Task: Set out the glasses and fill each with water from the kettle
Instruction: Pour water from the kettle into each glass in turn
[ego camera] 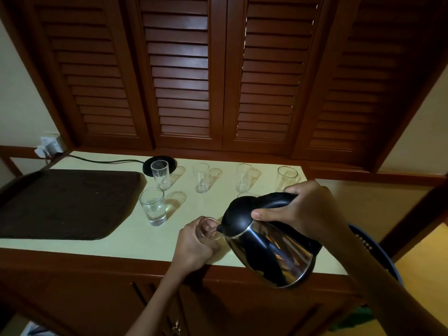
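My right hand grips the black handle of a steel kettle, which is tilted with its spout over a clear glass. My left hand is wrapped around that glass near the counter's front edge. A glass holding water stands to the left. Several empty-looking glasses stand in a row at the back: one in front of the kettle base, one, one, one. Another glass rim peeks out behind the kettle lid.
A dark brown tray lies on the left of the pale counter. The black kettle base sits at the back with its cord running to a wall socket. Wooden louvred doors stand behind. A blue basket is at right.
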A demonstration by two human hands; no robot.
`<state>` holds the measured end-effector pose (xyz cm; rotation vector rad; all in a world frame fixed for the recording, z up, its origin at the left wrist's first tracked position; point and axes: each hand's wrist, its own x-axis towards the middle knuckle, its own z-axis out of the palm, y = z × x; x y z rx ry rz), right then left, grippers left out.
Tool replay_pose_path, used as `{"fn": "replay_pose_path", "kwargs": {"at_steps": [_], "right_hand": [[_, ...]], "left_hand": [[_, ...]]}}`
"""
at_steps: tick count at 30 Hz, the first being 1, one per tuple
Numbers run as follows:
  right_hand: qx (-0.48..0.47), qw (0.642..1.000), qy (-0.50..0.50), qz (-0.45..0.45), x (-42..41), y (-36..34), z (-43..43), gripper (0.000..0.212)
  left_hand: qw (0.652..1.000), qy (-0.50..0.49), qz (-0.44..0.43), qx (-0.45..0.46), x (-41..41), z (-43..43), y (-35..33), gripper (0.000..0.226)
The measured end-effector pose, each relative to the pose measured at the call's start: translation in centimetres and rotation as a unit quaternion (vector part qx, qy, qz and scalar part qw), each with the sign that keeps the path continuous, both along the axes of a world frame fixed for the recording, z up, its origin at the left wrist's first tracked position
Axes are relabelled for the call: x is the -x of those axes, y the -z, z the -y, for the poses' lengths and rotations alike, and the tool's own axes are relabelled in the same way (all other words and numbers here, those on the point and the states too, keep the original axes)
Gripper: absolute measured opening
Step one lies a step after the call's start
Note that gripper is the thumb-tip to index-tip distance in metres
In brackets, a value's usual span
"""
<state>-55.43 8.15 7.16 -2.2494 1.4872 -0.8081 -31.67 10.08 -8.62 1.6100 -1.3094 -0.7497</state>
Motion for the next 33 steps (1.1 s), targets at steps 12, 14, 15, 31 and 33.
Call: {"fn": "replay_pose_path", "kwargs": {"at_steps": [12, 14, 15, 31, 33], "right_hand": [[0.033, 0.998, -0.042, 0.029, 0.0, -0.9, 0.0, 0.090], [0.039, 0.998, -0.030, 0.031, 0.0, -0.9, 0.0, 0.078], [0.038, 0.999, -0.022, 0.031, -0.1, -0.9, 0.1, 0.070], [-0.072, 0.996, 0.046, 0.004, -0.2, -2.2, -0.3, 0.063], [-0.073, 0.996, 0.047, 0.002, -0.2, -2.4, -0.4, 0.065]], "left_hand": [[1.000, -0.001, 0.009, -0.007, -0.2, -0.1, -0.4, 0.036], [1.000, 0.003, 0.008, -0.010, -0.3, 0.0, -0.5, 0.035], [1.000, 0.005, 0.012, -0.011, -0.3, 0.0, -0.5, 0.034], [0.999, 0.022, 0.035, -0.014, -0.4, -0.1, -0.4, 0.033], [0.999, 0.024, 0.035, -0.013, -0.3, -0.2, -0.4, 0.034]]}}
